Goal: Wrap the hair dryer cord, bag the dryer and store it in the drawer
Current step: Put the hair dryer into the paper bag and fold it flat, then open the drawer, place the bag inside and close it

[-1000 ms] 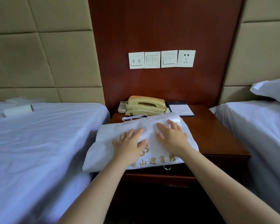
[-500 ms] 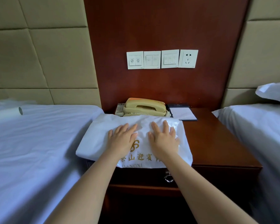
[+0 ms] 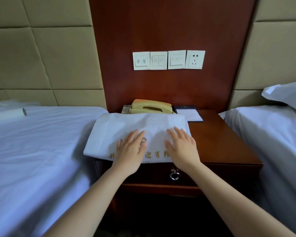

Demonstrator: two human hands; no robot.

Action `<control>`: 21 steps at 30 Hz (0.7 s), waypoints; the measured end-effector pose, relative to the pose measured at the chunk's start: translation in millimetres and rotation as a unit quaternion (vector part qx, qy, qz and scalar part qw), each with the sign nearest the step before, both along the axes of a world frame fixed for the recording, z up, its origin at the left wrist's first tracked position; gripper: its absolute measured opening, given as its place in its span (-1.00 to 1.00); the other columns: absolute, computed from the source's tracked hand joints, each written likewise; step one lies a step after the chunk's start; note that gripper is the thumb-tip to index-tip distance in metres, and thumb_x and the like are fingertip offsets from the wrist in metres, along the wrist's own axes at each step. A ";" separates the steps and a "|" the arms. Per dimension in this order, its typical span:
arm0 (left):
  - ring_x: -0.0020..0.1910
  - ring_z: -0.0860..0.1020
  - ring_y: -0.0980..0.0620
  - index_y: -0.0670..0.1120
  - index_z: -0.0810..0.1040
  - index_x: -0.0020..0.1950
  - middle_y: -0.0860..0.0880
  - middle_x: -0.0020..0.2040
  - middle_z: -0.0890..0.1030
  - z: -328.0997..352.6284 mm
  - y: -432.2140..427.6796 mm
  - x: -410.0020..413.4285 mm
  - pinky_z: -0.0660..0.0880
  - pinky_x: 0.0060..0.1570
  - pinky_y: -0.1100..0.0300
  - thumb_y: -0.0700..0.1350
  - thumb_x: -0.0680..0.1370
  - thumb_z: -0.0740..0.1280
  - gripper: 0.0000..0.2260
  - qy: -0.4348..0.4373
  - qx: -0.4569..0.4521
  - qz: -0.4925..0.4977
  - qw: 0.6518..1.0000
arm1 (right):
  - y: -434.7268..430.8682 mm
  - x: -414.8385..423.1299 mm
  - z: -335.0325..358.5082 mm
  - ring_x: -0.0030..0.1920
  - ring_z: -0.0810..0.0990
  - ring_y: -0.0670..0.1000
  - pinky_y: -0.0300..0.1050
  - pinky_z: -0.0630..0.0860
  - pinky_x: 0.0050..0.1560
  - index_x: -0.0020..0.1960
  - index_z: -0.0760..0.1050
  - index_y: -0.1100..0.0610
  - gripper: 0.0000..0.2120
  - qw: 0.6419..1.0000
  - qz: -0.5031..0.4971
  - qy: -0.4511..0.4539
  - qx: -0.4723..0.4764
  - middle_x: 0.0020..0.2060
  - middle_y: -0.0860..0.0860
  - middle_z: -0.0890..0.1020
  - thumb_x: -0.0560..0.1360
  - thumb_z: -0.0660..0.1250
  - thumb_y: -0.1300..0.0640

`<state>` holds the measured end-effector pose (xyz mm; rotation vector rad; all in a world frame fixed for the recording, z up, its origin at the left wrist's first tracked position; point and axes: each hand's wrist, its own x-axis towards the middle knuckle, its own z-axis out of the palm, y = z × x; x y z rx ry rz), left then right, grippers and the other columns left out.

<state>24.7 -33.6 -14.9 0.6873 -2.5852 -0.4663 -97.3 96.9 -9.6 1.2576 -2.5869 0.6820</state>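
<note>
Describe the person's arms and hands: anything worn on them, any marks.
Both are bare. The left hand and right hand wear no gloves, and no rings show on the visible fingers. The left forearm and right forearm carry no sleeve, watch or bracelet down to the frame's bottom edge. No markings show.

What the white bag (image 3: 126,127) holds cannot be seen. The left hand (image 3: 130,149) and right hand (image 3: 181,147) lie across its gold lettering, covering several characters. Behind the bag, the lower half of the telephone (image 3: 150,106) is hidden. Above the bag, the labels on the switch plates (image 3: 141,61) are too small to read.
</note>
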 end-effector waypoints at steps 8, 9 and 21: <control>0.05 0.52 0.18 -0.06 0.57 0.12 0.11 0.01 0.58 -11.8 57.0 30.2 0.40 0.00 0.36 -0.07 0.61 0.18 -0.79 0.045 0.136 -0.118 0.983 | 80.4 28.4 -14.3 0.09 0.51 -0.03 -0.24 0.39 0.04 0.12 0.53 0.08 -0.82 0.978 0.064 -0.131 -0.148 0.02 -0.06 0.56 0.55 0.23 0.15; 0.04 0.53 0.18 -0.06 0.58 0.11 0.11 0.00 0.58 -17.2 61.3 29.5 0.38 -0.05 0.40 -0.06 0.61 0.18 -0.79 0.016 0.150 -0.117 0.982 | 85.6 26.3 -19.3 -0.02 0.55 -0.05 -0.31 0.41 -0.06 0.04 0.54 0.05 -0.87 0.972 0.056 -0.169 -0.153 -0.10 -0.08 0.58 0.54 0.24 0.16; 0.42 0.26 0.02 -0.03 0.30 0.44 0.01 0.44 0.30 -71.6 67.7 23.9 0.27 0.33 0.13 -0.01 0.62 0.15 -0.62 -0.052 0.201 -0.018 0.978 | 63.3 12.4 -87.2 -0.07 0.62 0.07 -0.20 0.54 -0.20 0.26 0.43 0.26 -0.71 0.804 -0.077 -0.553 -0.205 0.03 0.13 0.58 0.57 0.22 0.18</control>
